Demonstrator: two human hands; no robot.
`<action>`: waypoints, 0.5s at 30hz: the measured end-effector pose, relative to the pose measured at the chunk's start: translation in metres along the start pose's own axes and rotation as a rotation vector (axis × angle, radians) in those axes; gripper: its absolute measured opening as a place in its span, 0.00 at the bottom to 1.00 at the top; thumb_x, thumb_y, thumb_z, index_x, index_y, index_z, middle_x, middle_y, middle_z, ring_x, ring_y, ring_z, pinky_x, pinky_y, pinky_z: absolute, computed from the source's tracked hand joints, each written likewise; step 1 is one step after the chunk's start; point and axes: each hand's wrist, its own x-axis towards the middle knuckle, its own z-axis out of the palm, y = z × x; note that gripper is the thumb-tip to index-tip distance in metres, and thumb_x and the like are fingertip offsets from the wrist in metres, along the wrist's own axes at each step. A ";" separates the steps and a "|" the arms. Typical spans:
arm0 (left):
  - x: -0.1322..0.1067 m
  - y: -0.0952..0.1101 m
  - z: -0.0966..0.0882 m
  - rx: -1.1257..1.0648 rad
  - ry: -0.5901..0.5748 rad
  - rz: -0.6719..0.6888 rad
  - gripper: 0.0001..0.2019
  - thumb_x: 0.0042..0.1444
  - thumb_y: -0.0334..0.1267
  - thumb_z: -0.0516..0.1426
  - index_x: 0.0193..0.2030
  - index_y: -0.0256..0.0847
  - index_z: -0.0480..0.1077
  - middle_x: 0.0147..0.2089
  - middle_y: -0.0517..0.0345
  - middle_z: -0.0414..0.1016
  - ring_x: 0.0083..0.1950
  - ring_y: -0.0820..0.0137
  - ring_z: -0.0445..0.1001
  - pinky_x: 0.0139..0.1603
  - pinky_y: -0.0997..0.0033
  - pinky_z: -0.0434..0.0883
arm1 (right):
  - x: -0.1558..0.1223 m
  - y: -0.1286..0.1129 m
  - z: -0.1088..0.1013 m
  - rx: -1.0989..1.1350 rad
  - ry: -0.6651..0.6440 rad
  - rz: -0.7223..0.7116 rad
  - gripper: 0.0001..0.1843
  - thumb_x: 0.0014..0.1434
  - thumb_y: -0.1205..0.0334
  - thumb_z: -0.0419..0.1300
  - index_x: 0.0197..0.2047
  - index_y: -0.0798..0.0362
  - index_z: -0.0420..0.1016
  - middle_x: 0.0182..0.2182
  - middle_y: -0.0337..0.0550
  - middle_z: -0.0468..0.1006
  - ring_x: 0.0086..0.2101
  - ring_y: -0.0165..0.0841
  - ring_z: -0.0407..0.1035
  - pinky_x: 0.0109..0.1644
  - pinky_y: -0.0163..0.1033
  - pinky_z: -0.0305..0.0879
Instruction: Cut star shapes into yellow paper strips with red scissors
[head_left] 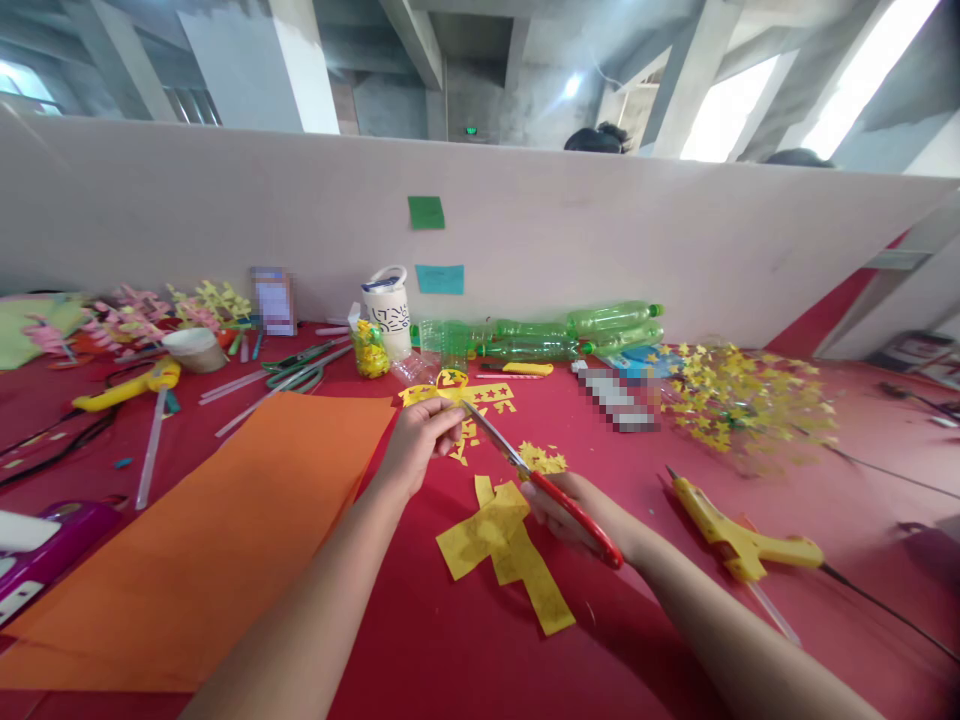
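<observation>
My right hand is closed round the red handles of a pair of scissors, whose blades point up and left. My left hand pinches a small piece of yellow paper right at the blade tips. Yellow paper offcuts lie on the red table below the scissors. Small cut yellow stars lie just beyond the blades.
A large orange sheet covers the left. A yellow glue gun lies at the right, another at the far left. Green plastic bottles, a white cup, sticks and a heap of yellow stars line the white partition.
</observation>
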 end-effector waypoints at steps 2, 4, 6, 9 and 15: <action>0.000 0.000 0.000 -0.001 -0.001 0.000 0.12 0.50 0.41 0.60 0.23 0.36 0.66 0.20 0.63 0.66 0.17 0.82 0.57 0.18 0.78 0.49 | 0.000 0.001 0.000 -0.012 0.015 -0.001 0.24 0.58 0.42 0.57 0.23 0.53 0.60 0.11 0.30 0.57 0.10 0.22 0.51 0.12 0.29 0.46; 0.000 -0.001 0.000 -0.003 -0.002 0.001 0.12 0.50 0.41 0.60 0.22 0.37 0.66 0.20 0.63 0.66 0.17 0.82 0.57 0.18 0.78 0.49 | 0.001 0.002 0.000 -0.013 0.013 -0.001 0.24 0.58 0.42 0.57 0.23 0.53 0.61 0.12 0.30 0.57 0.11 0.22 0.51 0.12 0.29 0.46; 0.000 0.000 0.001 -0.005 -0.006 0.003 0.12 0.50 0.41 0.60 0.22 0.37 0.66 0.20 0.63 0.66 0.17 0.82 0.57 0.18 0.78 0.49 | 0.003 0.005 -0.001 0.000 0.003 0.009 0.24 0.57 0.41 0.57 0.24 0.52 0.60 0.12 0.30 0.57 0.11 0.22 0.52 0.12 0.29 0.46; 0.000 0.000 0.001 -0.007 -0.008 0.002 0.12 0.50 0.41 0.60 0.22 0.37 0.66 0.20 0.63 0.66 0.17 0.82 0.56 0.18 0.78 0.49 | 0.006 0.010 -0.002 0.022 0.003 0.000 0.24 0.57 0.41 0.58 0.24 0.52 0.60 0.13 0.30 0.57 0.12 0.22 0.52 0.12 0.29 0.48; -0.002 0.000 0.003 0.062 -0.007 0.070 0.10 0.52 0.43 0.58 0.26 0.39 0.69 0.22 0.60 0.70 0.19 0.76 0.65 0.19 0.76 0.57 | 0.009 0.012 -0.003 0.023 0.027 0.001 0.25 0.56 0.40 0.58 0.24 0.53 0.61 0.14 0.31 0.58 0.13 0.22 0.53 0.14 0.28 0.50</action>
